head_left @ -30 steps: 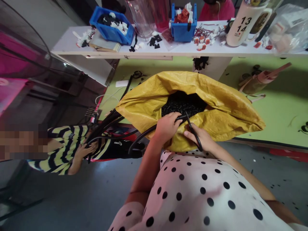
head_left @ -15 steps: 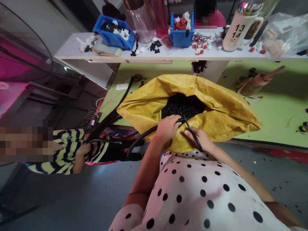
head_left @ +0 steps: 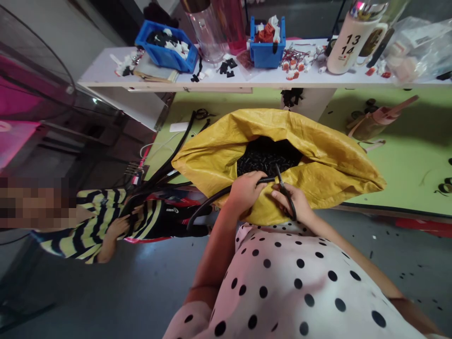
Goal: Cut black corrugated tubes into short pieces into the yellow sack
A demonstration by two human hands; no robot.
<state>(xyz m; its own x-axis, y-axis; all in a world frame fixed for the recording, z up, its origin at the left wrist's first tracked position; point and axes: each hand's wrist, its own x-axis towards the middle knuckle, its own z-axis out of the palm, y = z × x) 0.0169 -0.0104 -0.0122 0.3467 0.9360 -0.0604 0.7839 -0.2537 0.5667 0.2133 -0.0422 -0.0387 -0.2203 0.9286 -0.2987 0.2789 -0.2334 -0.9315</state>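
Observation:
My left hand point(head_left: 245, 189) is wrapped round a black corrugated tube point(head_left: 212, 198), whose ribbed end sticks out to the right of my fingers. In my right hand point(head_left: 294, 201) is a pair of scissors point(head_left: 282, 183), held by dark handles with the blades pointing up, close beside the tube's end. Both hands are over the near rim of a yellow woven sack point(head_left: 219, 141). Through the sack's mouth, many short black tube pieces point(head_left: 257, 157) show inside. The tube's other end hangs down to the left of my left arm.
Beside the bench, a person in a striped shirt point(head_left: 100, 221) holds a bundle of long black tubes point(head_left: 155, 181). A white shelf point(head_left: 219, 84) carries blue bins point(head_left: 169, 55), bottles and loose connectors. On the green bench point(head_left: 399, 179) lie another pair of scissors point(head_left: 203, 114) and a pink bag point(head_left: 377, 120).
The scissors have shifted slightly right, and the tube's ribbed end now extends further past my left fingers. The person at left has leaned slightly; a head behind the shelf has dropped from view.

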